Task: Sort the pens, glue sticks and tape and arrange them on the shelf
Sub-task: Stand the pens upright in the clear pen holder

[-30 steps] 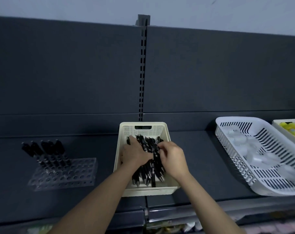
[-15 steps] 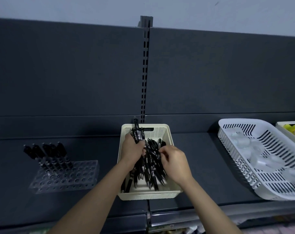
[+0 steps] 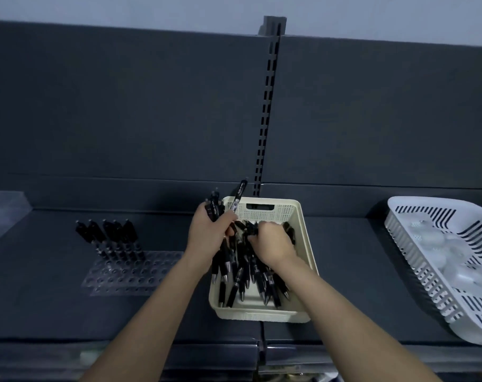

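Shelf (image 3: pixel 350 271): pens (image 3: pixel 213 210) in left grip (image 3: pixel 206 235), at basket (image 3: pixel 267 216) corner.

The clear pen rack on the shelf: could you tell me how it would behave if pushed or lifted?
The clear pen rack looks like rigid plastic, probably stiff and light. It sits low and flat on the shelf, so a push should slide it, not tip it. The pens stand only at its back left, so lifting may tilt it that way.
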